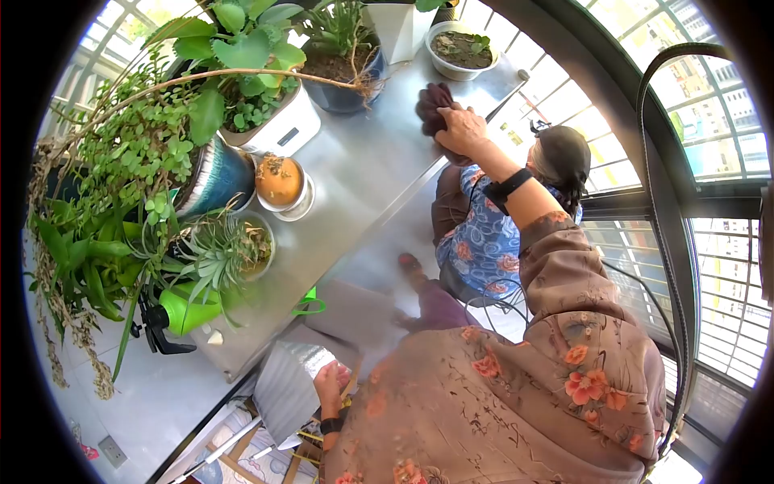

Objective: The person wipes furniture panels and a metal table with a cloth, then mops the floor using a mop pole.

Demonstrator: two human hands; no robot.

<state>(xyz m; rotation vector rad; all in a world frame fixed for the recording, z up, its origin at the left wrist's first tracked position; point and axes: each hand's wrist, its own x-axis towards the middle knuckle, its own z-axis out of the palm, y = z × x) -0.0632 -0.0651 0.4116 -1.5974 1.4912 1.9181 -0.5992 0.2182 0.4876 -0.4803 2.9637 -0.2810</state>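
Observation:
My right hand (463,131) is closed on a bunched dark brown cloth (434,113) and presses it on the metal tabletop (355,173) near its edge. Part of the cloth is hidden under my fingers. Low down, my left hand (331,382) has its fingers curled at the edge of a silver-grey, panel-like object (284,389) below the table. What kind of thing this is, I cannot tell.
Potted plants (242,40) crowd the table's far left. An orange ball-shaped cactus (279,180), a green spray bottle (189,309) and a white bowl of soil (461,50) stand on it too. A seated person (492,234) is beside the table, near barred windows (730,274).

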